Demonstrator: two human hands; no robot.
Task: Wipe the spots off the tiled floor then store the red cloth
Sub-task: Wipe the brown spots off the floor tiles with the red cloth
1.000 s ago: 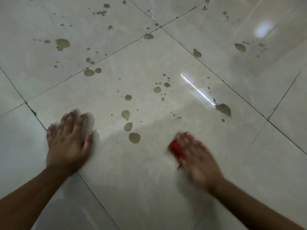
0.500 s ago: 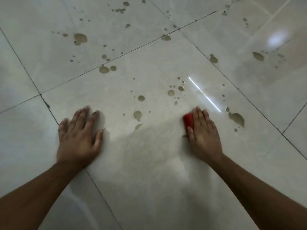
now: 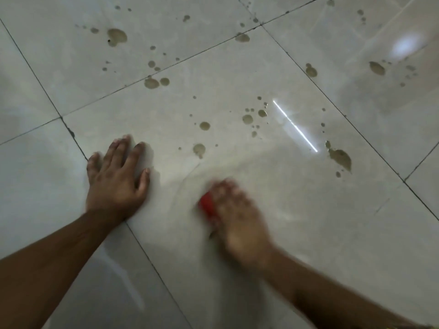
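Brown spots dot the pale glossy tiled floor (image 3: pixel 320 245). One spot (image 3: pixel 199 149) lies just beyond my hands, a cluster (image 3: pixel 247 119) sits farther up, and a large blotch (image 3: pixel 341 157) is to the right. My right hand (image 3: pixel 237 217) is blurred with motion and lies flat over the red cloth (image 3: pixel 207 206), pressing it on the tile; only the cloth's left edge shows. My left hand (image 3: pixel 116 179) rests flat on the floor with its fingers spread, holding nothing.
More spots spread over the far tiles, with a big one (image 3: pixel 116 36) at the upper left and one (image 3: pixel 376 67) at the upper right. Dark grout lines (image 3: pixel 76 138) cross the floor. A bright streak of reflected light (image 3: pixel 294 125) shines on the middle tile.
My right hand has swept the red cloth back towards me and to the left. The spots nearest my hands are gone. My left hand has stayed planted.
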